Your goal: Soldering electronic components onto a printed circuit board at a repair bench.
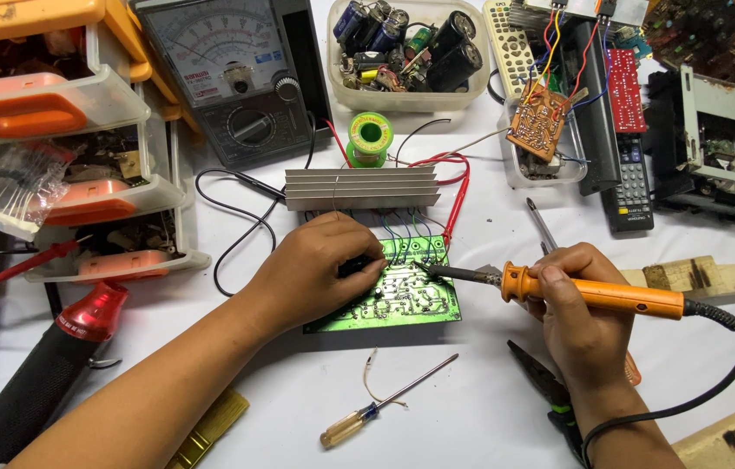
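A green circuit board (411, 300) lies solder-side up at the centre of the white table, with a finned aluminium heat sink (359, 187) along its far edge. My left hand (319, 265) rests on the board's left part, fingers curled and pressing on something small and dark. My right hand (571, 304) grips an orange-handled soldering iron (597, 295). Its dark tip (428, 270) touches the board near the top middle, just right of my left fingertips.
An analogue multimeter (237, 74), a green solder spool (370, 135), a tub of capacitors (406, 48), remotes and boards stand at the back. Plastic drawers (63, 148) fill the left. A screwdriver (385, 404), pliers (550, 391), a red-black tool (46, 365) and wood blocks (706, 278) lie nearer.
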